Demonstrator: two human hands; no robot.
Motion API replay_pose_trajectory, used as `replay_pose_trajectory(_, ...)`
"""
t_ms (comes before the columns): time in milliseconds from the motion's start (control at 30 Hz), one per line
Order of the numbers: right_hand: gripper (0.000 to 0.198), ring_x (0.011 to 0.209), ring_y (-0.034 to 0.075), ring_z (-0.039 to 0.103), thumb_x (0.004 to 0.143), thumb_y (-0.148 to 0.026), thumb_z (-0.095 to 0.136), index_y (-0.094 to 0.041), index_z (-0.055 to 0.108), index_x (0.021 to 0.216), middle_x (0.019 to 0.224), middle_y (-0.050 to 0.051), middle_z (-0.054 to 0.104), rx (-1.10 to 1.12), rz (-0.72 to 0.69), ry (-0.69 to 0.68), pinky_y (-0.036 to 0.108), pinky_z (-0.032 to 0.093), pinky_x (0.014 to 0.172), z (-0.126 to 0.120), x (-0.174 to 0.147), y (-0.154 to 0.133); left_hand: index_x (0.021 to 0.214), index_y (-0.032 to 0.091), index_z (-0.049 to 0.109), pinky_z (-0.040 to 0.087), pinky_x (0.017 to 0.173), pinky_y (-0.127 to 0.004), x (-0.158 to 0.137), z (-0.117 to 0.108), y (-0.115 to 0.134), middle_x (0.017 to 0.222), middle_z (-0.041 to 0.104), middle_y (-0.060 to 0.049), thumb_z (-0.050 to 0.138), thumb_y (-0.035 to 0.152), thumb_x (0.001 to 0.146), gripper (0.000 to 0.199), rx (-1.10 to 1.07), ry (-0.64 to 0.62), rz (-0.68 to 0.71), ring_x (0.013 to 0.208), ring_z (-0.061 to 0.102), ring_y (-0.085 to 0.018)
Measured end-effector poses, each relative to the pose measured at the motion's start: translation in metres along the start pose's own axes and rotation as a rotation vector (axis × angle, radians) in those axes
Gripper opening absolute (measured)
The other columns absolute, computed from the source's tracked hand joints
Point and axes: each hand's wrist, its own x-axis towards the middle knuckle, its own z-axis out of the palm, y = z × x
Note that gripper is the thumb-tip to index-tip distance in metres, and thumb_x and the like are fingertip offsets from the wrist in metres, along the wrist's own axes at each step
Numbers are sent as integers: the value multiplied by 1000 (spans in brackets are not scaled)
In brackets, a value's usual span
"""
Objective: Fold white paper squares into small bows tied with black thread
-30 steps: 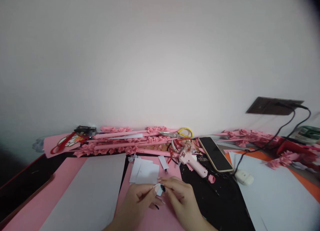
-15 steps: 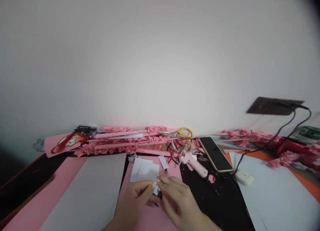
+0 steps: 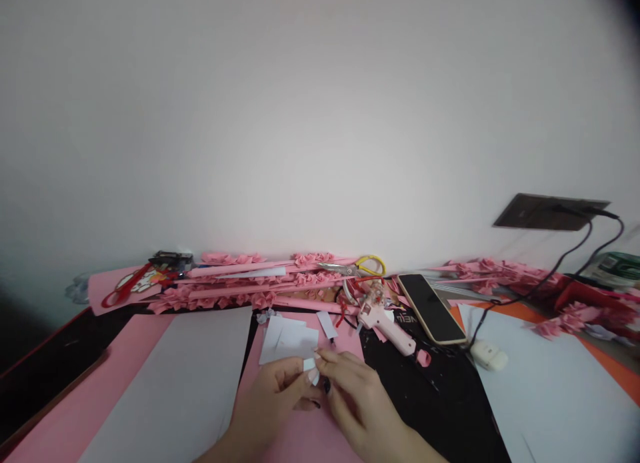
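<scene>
Low in the middle of the view, my left hand and my right hand meet over a pink sheet. Both pinch a small white paper piece between their fingertips. Just beyond the hands lie a few white paper squares on the same pink sheet. A pink glue gun rests to the right of them, its nozzle pointing right and toward me.
A large white sheet lies left, on pink paper. Pink folded strips, yellow-handled scissors and red scissors line the wall. A phone, a white charger, cables and more paper lie right.
My hands have slid slightly away from me toward the white squares, and the small paper piece has turned between my fingertips. Everything else on the desk is unmoved.
</scene>
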Motion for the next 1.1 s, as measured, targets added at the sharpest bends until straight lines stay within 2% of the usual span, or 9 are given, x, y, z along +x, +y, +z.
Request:
replay_pose_trajectory(100,26,87,16,57,83,-9,41,-18,54,104,98,7,62,49,92,16,28,45,78,-1,0,4,75,13,59,50,63,-26,-1,2,-1,74,66,-3,52,37,78,24,30,-44,7,65,64,-14)
replay_pose_trajectory(200,5,63,13,49,84,-16,46,-18,50,83,73,1,55,27,211,-59,23,40,57,-3,2,6,71,13,57,49,59,-25,-3,5,-6,66,64,-2,49,28,79,19,49,-107,18,58,63,-13)
replay_pose_trajectory(333,15,62,11,46,85,-14,44,-18,44,70,68,-2,50,96,182,-241,20,36,56,-5,6,4,68,14,52,49,54,-24,-2,7,-14,61,61,0,50,21,76,12,58,-209,12,53,62,-13)
replay_pose_trajectory(400,21,60,9,46,87,-11,39,-18,43,68,65,-3,48,148,165,-272,18,35,56,-5,7,4,67,14,52,48,52,-23,-1,7,-16,58,60,1,51,22,77,13,59,-231,11,51,61,-12)
replay_pose_trajectory(600,29,52,9,42,91,-18,35,-17,44,64,57,-4,44,150,206,-139,20,33,51,0,3,10,68,12,56,47,50,-22,2,6,-16,55,61,1,54,26,76,17,3,-217,-18,45,59,-10)
replay_pose_trajectory(767,13,74,14,56,82,-13,51,-17,61,90,84,4,63,225,170,-22,23,43,68,1,4,7,57,11,58,46,47,-21,3,4,-13,49,59,1,55,25,73,21,19,-197,-47,43,59,-10)
replay_pose_trajectory(833,13,84,16,59,78,-10,56,-17,64,86,87,5,66,271,133,13,26,43,77,4,5,6,55,12,58,47,47,-21,3,4,-13,47,59,1,53,22,71,20,25,-192,-56,42,59,-11)
replay_pose_trajectory(1000,15,76,15,61,73,-3,60,-16,61,66,79,5,67,358,183,113,25,45,71,11,7,4,52,12,59,47,46,-21,2,5,-12,44,59,1,52,21,68,20,21,-195,-88,41,58,-11)
replay_pose_trajectory(1100,16,75,15,61,73,-4,60,-16,59,62,78,5,67,363,178,115,26,45,71,10,7,2,51,12,59,46,44,-20,3,6,-11,43,59,0,55,25,67,21,-5,-200,-115,40,58,-11)
